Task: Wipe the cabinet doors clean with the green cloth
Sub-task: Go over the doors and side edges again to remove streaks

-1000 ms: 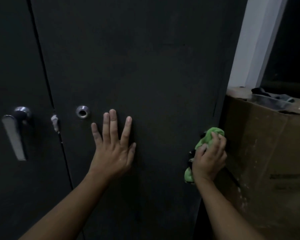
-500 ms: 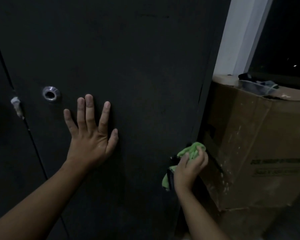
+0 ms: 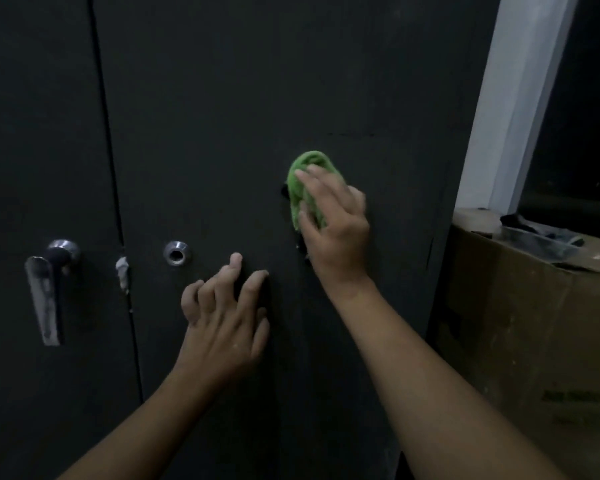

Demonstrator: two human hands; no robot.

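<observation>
Both hands were on the right cabinet door (image 3: 222, 98): the right hand (image 3: 336, 230) clasped the bunched green cloth (image 3: 305, 178) against its middle, toward the right edge, to rub it, while the left hand (image 3: 226, 320), fingers (image 3: 235, 268) bent apart and empty, leaned below, probably to steady the door.

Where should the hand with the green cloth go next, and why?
Probably a short sweep left across the right door, passing above the round metal lock. The right hand holds the green cloth against that door, up and right of the lock, and the left hand touches the door lower down, below that path. It is too dark to tell whether that patch is dirty.
</observation>
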